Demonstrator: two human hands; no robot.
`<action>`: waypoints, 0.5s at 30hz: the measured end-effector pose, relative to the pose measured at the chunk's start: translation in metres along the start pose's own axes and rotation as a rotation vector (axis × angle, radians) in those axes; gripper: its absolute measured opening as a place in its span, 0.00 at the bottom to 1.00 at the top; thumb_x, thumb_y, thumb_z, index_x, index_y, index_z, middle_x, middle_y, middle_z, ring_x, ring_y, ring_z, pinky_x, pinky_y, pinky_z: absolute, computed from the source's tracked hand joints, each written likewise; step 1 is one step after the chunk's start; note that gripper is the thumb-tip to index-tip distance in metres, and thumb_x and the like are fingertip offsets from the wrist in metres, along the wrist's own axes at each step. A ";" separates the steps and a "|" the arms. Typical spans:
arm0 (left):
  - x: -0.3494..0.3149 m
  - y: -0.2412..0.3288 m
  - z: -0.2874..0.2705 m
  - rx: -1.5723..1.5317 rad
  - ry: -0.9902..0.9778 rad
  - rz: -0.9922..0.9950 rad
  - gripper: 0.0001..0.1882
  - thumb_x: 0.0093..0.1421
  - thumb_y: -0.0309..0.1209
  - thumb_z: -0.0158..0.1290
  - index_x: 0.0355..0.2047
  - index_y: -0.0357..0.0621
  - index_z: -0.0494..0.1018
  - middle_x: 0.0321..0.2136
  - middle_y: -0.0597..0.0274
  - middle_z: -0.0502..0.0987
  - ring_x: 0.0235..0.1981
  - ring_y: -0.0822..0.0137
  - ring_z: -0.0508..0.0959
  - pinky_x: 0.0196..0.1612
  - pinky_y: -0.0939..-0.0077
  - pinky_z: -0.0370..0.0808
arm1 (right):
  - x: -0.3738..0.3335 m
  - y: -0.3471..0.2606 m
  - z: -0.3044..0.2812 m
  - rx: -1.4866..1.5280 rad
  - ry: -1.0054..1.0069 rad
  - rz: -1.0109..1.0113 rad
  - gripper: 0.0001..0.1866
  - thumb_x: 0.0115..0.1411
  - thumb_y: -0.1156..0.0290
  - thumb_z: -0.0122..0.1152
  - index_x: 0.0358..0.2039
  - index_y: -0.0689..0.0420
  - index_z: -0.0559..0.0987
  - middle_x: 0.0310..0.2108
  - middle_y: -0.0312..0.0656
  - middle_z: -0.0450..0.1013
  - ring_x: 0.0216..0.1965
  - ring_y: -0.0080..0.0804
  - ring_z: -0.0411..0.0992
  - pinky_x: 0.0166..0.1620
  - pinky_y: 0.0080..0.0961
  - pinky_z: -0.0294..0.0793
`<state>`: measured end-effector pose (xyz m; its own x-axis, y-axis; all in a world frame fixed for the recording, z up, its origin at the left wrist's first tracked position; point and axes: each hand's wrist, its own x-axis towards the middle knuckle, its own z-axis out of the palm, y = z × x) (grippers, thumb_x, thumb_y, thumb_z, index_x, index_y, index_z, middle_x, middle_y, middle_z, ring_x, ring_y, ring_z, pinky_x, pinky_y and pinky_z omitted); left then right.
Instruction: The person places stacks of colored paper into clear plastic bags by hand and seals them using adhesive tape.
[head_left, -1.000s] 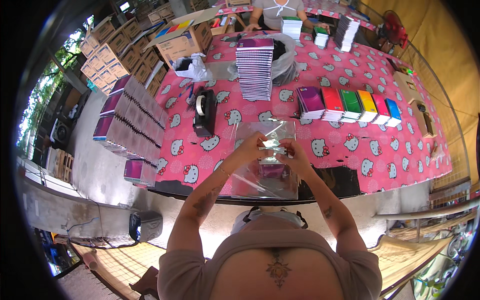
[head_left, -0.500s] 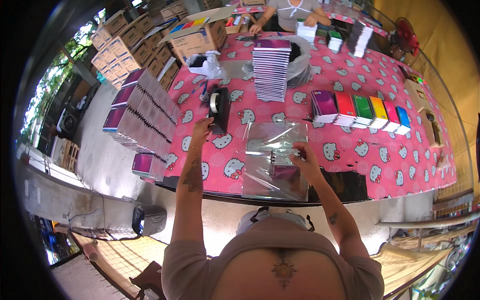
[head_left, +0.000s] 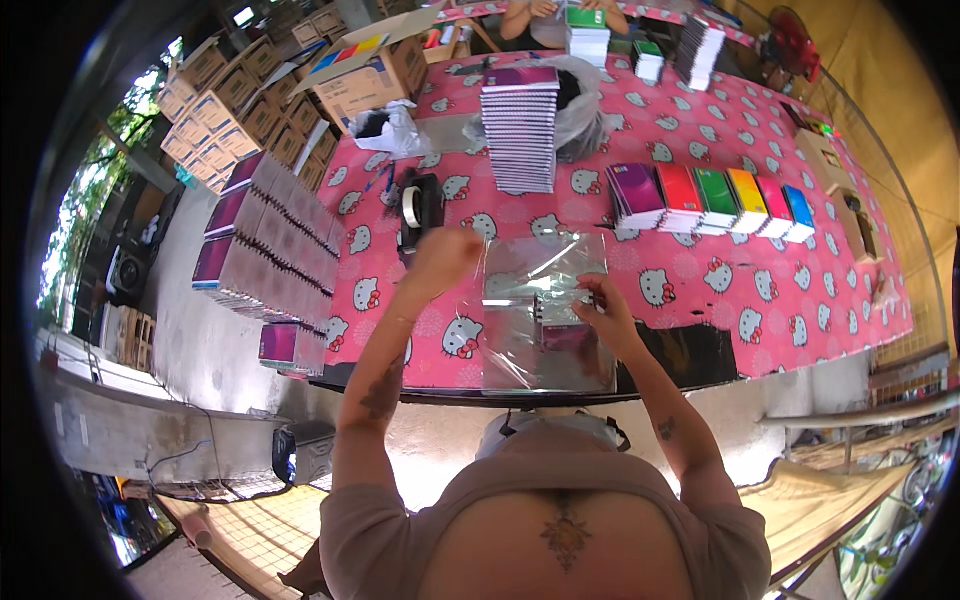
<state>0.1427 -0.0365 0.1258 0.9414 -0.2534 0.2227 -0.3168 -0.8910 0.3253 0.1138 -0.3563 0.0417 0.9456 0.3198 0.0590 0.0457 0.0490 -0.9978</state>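
In front of me at the table's near edge lies a sheet of clear plastic film (head_left: 520, 265), glossy and creased. Through it shows a spiral notebook with a purple patch (head_left: 565, 338); its outline is partly lost in the glare. My right hand (head_left: 610, 318) rests at the film's right side, finger and thumb curled on a fold of it. Smeared by motion, my left hand (head_left: 447, 262) hovers between the film and a black tape dispenser (head_left: 420, 215) with a pale roll; its fingers cannot be made out.
Tall notebook stacks stand at left (head_left: 265, 240) and beyond the film (head_left: 520, 130). Coloured notebook stacks (head_left: 715, 195) line up at right. Plastic bags (head_left: 395, 130) and an open carton (head_left: 370, 80) sit farther back. Across the table, another person's hands work beside green-topped notebooks (head_left: 587, 40).
My left hand has moved right, away from the tape dispenser toward the film. My right hand stays on the film. The whole view has shifted slightly, and the person opposite has moved their hands.
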 end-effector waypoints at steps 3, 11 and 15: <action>0.048 0.085 0.012 -0.235 -0.378 0.442 0.16 0.54 0.43 0.61 0.28 0.41 0.80 0.25 0.52 0.79 0.25 0.55 0.80 0.30 0.62 0.73 | 0.000 -0.001 -0.004 0.031 -0.011 -0.008 0.23 0.59 0.79 0.64 0.54 0.60 0.70 0.46 0.39 0.72 0.45 0.23 0.71 0.47 0.22 0.73; 0.077 0.029 0.112 -0.379 -0.940 0.281 0.21 0.60 0.44 0.58 0.44 0.40 0.76 0.39 0.62 0.77 0.40 0.67 0.76 0.40 0.72 0.70 | -0.003 -0.005 0.005 0.013 -0.052 -0.093 0.32 0.62 0.74 0.64 0.64 0.54 0.62 0.52 0.40 0.66 0.51 0.28 0.67 0.51 0.27 0.72; 0.012 0.001 0.131 -1.552 -0.354 -0.234 0.25 0.63 0.39 0.57 0.56 0.38 0.68 0.53 0.59 0.72 0.53 0.67 0.72 0.56 0.69 0.69 | -0.016 0.034 -0.007 0.109 0.195 -0.103 0.27 0.62 0.73 0.62 0.60 0.56 0.65 0.50 0.43 0.68 0.48 0.33 0.70 0.49 0.32 0.72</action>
<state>0.1694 -0.0895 0.0084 0.8920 -0.4395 -0.1054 0.2328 0.2469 0.9407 0.1022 -0.3662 0.0067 0.9825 0.1200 0.1424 0.1199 0.1772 -0.9768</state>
